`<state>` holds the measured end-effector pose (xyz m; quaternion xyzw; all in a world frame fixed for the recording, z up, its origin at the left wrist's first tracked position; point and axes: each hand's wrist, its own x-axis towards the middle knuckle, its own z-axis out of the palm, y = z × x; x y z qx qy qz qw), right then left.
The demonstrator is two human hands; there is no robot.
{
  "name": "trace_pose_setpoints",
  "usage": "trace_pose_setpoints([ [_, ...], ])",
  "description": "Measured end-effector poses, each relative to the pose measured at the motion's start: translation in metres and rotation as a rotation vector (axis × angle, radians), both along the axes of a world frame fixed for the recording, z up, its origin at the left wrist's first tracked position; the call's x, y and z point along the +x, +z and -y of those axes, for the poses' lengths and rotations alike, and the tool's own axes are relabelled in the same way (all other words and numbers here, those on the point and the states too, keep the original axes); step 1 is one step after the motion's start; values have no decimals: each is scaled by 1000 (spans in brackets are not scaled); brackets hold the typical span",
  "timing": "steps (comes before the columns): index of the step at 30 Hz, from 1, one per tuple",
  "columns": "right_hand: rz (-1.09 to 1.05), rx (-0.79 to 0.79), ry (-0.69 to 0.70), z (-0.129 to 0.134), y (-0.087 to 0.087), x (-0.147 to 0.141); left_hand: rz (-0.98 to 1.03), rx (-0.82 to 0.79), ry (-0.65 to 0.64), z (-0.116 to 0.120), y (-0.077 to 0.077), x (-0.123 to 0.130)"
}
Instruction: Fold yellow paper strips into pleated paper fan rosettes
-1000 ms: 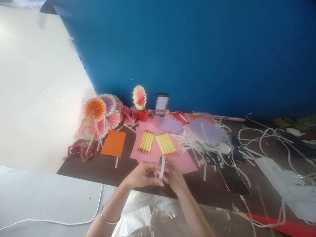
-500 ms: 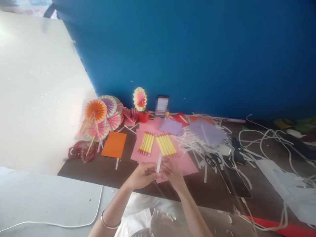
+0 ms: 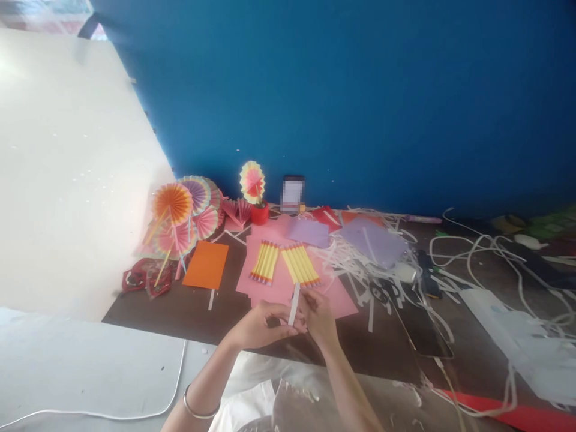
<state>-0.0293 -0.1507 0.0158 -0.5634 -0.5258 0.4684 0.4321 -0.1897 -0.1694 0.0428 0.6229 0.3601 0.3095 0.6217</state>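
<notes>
Between my hands a narrow white paper strip (image 3: 294,305) stands nearly upright, its top leaning slightly right. My left hand (image 3: 262,327) pinches its lower end between thumb and fingers. My right hand (image 3: 321,317) is closed at the strip's right side, with its fingertips on the strip near the top. Just beyond them two pleated yellow papers with orange and purple edges, the left one (image 3: 264,263) and the right one (image 3: 300,264), lie side by side on pink sheets (image 3: 341,302).
Folded paper fans (image 3: 173,204) stand at the left, near an orange sheet (image 3: 206,265). A red pot (image 3: 259,213) holds a small fan at the back. White strip scraps (image 3: 346,258), purple paper (image 3: 374,241), a phone (image 3: 425,330) and tangled white cables (image 3: 472,264) occupy the right side.
The strip has shifted slightly right and down and tilts a little more. My right fingers, blurred before, now close at its upper part. The whole view has shifted slightly.
</notes>
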Motion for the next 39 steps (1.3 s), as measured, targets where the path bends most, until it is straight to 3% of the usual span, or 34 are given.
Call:
trace_pose_setpoints([
  [4, -17, -68, 40, 1, -6, 1, -55, 80, 15, 0, 1, 1],
  [7, 50, 1, 55, 3, -6, 3, -81, 92, 54, 0, 0, 1],
  [11, 209, 416, -75, 10, 3, 9, -123, 90, 108, 0, -3, 1],
  [14, 338, 764, 40, 18, 12, 13, -115, 112, 89, 0, -2, 2],
  [18, 503, 925, 156, 26, 12, 14, -132, 136, 82, 2, -1, 4],
  [21, 444, 883, 154, 28, 8, 14, -204, 179, 73, 3, -1, 3],
  [26, 322, 591, 235, 26, 13, 16, -439, 329, 2, 4, 6, 0],
  [30, 313, 469, 294, 26, 16, 19, -545, 384, -48, 4, 11, -2],
  [39, 319, 569, 275, 30, 1, 21, -532, 434, -94, 9, -2, -4],
])
